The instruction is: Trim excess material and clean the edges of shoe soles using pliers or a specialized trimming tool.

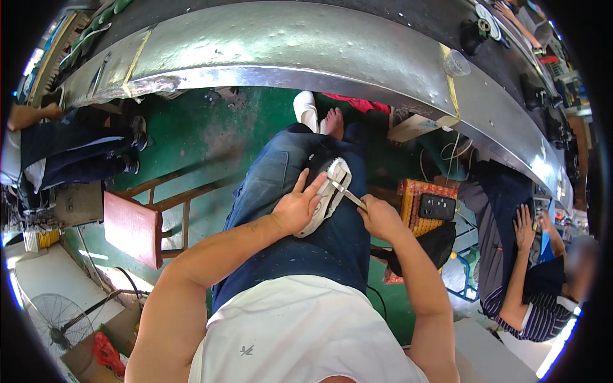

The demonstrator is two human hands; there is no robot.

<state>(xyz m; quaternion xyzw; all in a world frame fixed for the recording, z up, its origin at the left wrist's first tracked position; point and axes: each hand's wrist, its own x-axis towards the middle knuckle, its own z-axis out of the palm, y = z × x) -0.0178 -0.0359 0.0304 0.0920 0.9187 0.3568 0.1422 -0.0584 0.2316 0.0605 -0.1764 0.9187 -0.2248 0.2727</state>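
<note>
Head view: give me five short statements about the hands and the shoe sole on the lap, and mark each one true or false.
1. The left hand lies on the white shoe sole on the lap. True.
2. The right hand is empty. False: it holds a thin metal tool whose tip meets the sole.
3. The sole rests on the metal conveyor. False: it lies on the person's thigh, below the conveyor.
4. A wooden chair with a reddish seat stands to the person's left. True.
5. The floor is blue. False: the floor is green.
</note>
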